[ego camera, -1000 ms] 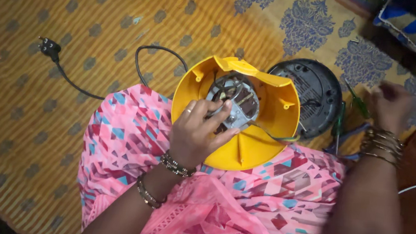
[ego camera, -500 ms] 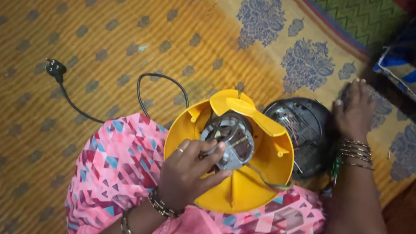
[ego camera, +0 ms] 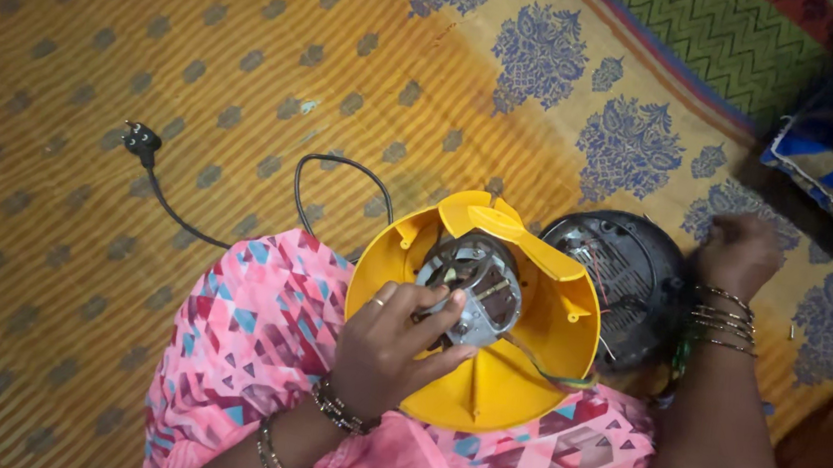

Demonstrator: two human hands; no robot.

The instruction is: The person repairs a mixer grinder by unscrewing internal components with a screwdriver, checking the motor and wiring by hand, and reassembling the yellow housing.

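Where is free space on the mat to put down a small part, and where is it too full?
Bare mat lies beyond the black power cord and plug, and by the blue flower border. It is crowded around the yellow housing, where the left hand holds the motor, and by the black cover beside the right hand.

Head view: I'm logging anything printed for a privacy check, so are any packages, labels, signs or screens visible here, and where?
None show in this view: no package, label, sign or screen.
Yellow housing: round, on the lap, no label visible.
Black round cover: beside it on the mat, unmarked as far as can be told.
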